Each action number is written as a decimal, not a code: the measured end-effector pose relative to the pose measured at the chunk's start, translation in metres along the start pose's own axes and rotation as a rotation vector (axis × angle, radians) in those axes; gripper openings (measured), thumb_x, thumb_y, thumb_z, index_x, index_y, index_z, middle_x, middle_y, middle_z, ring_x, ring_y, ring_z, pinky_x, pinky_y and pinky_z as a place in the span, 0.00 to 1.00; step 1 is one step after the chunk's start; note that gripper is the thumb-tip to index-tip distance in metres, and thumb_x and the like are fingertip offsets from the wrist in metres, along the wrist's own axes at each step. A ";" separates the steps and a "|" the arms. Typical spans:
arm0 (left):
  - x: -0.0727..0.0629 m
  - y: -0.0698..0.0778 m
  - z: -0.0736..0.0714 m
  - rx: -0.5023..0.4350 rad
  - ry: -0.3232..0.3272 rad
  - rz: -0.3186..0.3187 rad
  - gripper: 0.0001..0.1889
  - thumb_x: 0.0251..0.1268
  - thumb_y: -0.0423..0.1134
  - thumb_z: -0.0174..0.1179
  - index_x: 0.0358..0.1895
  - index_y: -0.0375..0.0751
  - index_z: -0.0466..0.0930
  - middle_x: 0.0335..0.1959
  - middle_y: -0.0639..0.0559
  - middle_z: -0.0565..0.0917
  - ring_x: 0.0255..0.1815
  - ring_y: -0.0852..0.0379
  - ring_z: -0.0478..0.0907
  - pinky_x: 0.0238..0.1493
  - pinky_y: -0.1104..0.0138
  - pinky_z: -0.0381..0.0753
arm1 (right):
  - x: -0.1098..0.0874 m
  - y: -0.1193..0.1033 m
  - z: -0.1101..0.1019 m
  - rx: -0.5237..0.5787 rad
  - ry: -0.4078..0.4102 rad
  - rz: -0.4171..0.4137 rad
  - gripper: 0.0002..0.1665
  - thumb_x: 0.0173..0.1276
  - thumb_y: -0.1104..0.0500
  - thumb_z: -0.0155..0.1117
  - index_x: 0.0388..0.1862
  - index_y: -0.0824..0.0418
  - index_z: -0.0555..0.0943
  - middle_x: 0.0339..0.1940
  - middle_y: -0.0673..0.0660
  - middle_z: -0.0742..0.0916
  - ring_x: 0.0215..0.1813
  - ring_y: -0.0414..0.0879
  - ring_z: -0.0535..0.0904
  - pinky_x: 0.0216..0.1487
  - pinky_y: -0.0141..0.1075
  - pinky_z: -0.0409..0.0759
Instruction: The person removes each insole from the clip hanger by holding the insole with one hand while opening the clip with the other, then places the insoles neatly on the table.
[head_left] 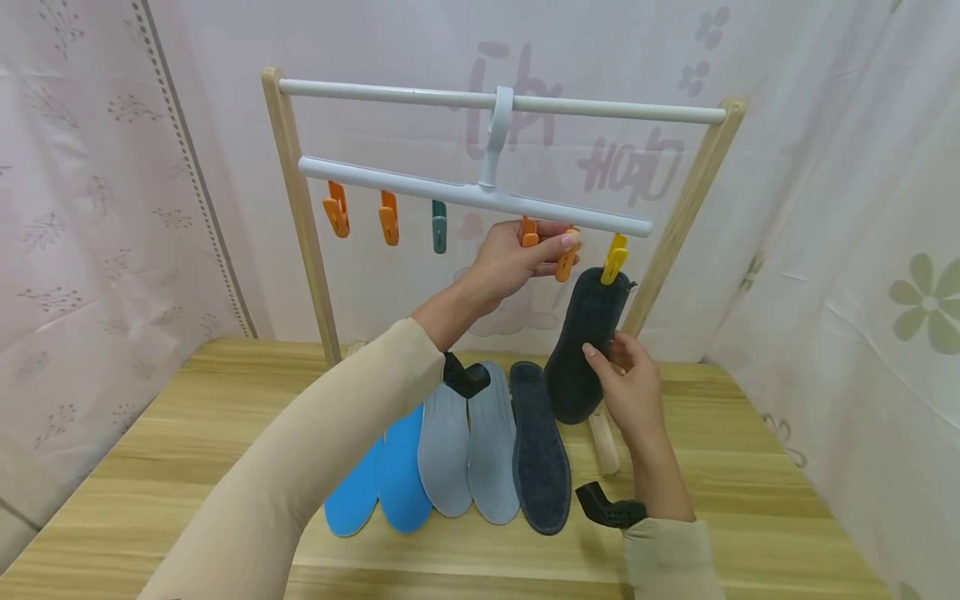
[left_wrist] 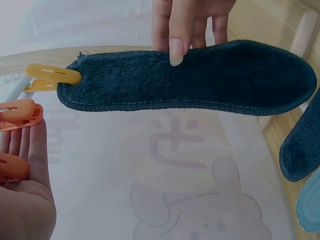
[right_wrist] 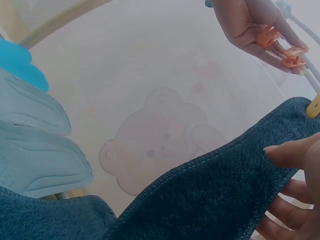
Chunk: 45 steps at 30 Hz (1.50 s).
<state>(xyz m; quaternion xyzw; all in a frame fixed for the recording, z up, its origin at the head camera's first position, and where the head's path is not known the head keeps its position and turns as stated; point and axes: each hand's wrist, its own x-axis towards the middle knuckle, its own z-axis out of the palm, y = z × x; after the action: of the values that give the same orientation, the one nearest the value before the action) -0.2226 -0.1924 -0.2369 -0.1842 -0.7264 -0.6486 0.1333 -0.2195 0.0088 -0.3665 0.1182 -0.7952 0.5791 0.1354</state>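
A dark fuzzy insole [head_left: 583, 350] hangs by its heel end from a yellow clip [head_left: 615, 258] at the right end of a white hanger [head_left: 420, 182]. My right hand [head_left: 630, 383] holds this insole by its edge, thumb on the front and fingers behind. My left hand [head_left: 517, 258] is up under the hanger bar, its thumb and fingers pinching an orange clip [head_left: 566, 257]. Another orange clip [head_left: 530, 233] sits against the back of that hand. In the right wrist view the left hand [right_wrist: 255, 30] shows beside both orange clips.
On the wooden table [head_left: 225, 467] lie a second dark insole [head_left: 540, 450], two grey insoles [head_left: 446, 458] and two blue insoles [head_left: 405, 471]. Two more orange clips [head_left: 388, 218] and a green clip [head_left: 439, 227] hang leftward. A wooden-legged rack [head_left: 682, 212] carries the hanger.
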 end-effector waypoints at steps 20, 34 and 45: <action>0.000 -0.003 0.003 -0.069 -0.008 -0.022 0.19 0.70 0.40 0.65 0.59 0.37 0.80 0.56 0.43 0.84 0.55 0.52 0.87 0.55 0.65 0.87 | -0.001 0.000 0.002 0.150 0.006 -0.155 0.11 0.77 0.63 0.59 0.48 0.71 0.80 0.24 0.47 0.75 0.24 0.33 0.64 0.24 0.26 0.65; -0.008 -0.017 0.006 -0.177 0.026 -0.093 0.22 0.69 0.43 0.66 0.64 0.41 0.77 0.59 0.46 0.83 0.57 0.51 0.86 0.55 0.63 0.87 | -0.005 -0.005 0.004 0.153 0.045 -0.175 0.10 0.76 0.64 0.60 0.50 0.70 0.82 0.18 0.44 0.69 0.19 0.34 0.57 0.20 0.31 0.58; -0.035 -0.028 0.021 -0.114 0.025 -0.245 0.28 0.67 0.49 0.67 0.66 0.42 0.76 0.61 0.49 0.83 0.60 0.55 0.84 0.60 0.65 0.85 | -0.008 -0.012 0.002 0.183 0.006 -0.145 0.14 0.77 0.63 0.59 0.54 0.71 0.81 0.31 0.37 0.87 0.32 0.32 0.81 0.34 0.23 0.81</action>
<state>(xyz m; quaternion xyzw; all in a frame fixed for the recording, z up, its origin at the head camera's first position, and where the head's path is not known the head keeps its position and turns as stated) -0.2025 -0.1780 -0.2799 -0.0931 -0.7037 -0.7025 0.0513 -0.2083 0.0032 -0.3592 0.1856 -0.7280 0.6382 0.1682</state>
